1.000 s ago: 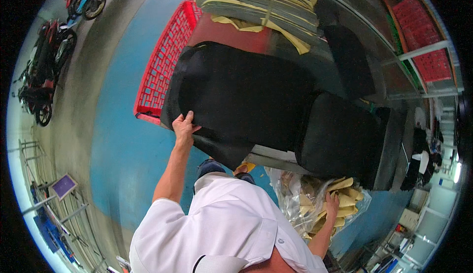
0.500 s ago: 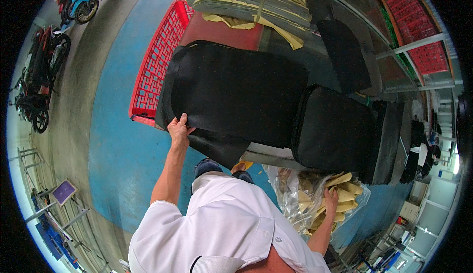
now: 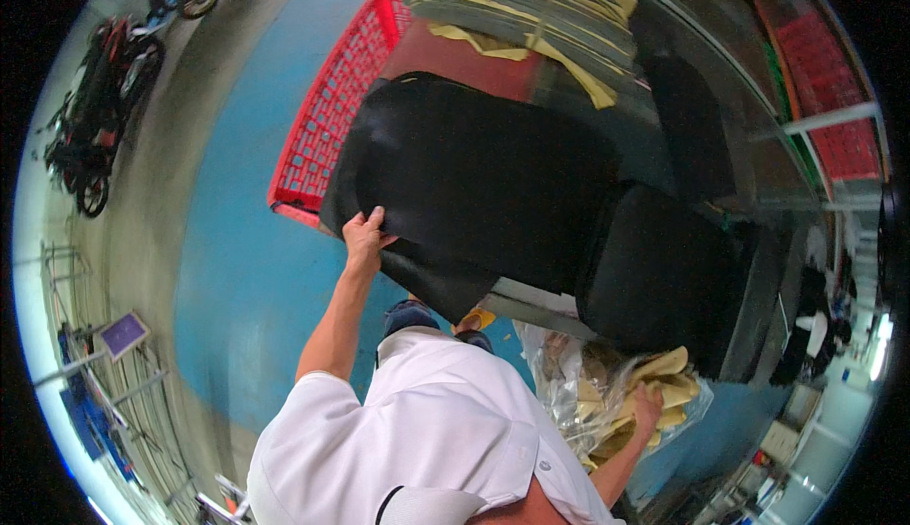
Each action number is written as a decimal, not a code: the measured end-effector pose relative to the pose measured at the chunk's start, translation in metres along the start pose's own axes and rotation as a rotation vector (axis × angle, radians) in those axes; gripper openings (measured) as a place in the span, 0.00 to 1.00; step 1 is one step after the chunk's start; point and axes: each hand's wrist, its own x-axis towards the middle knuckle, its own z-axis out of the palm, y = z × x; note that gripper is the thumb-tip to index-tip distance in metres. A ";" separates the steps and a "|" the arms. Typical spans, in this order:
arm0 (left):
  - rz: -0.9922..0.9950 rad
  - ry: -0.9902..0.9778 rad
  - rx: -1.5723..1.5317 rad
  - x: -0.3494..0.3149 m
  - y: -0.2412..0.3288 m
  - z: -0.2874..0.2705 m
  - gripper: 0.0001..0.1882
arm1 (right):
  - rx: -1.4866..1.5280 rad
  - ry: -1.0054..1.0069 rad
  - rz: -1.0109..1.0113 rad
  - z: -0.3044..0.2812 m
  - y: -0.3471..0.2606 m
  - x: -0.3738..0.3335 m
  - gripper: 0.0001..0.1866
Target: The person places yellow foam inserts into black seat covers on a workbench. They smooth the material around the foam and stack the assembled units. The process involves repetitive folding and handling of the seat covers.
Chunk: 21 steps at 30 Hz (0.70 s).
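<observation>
My left hand (image 3: 364, 238) grips the near edge of a large black padded cover (image 3: 474, 193) that lies spread over a work surface. A second black padded piece (image 3: 664, 279) sits to its right. My right hand (image 3: 648, 404) reaches into a clear plastic bag (image 3: 578, 383) that holds several yellow foam pieces (image 3: 664, 373), and its fingers rest on one of them. My white shirt fills the lower part of the view.
A red plastic crate (image 3: 332, 117) stands behind the black cover, above a blue floor (image 3: 237, 279). Stacked yellow and grey sheets (image 3: 512, 4) lie at the top. Motorbikes (image 3: 95, 117) are parked at the far left. Red crates (image 3: 834, 70) sit on racks at the right.
My left hand has kept its hold on the black cover's edge and shifted slightly. My right hand stays in the bag of foam pieces.
</observation>
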 end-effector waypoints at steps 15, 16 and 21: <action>0.158 -0.061 0.242 0.043 0.023 -0.010 0.10 | 0.353 0.247 -0.930 0.025 -0.247 -0.137 0.21; 0.189 -0.049 0.263 0.053 0.015 -0.018 0.10 | 0.245 0.153 -1.140 0.044 -0.274 -0.153 0.27; 0.333 -0.006 0.296 0.057 0.013 -0.008 0.07 | -0.082 0.022 -1.426 0.166 -0.314 -0.146 0.45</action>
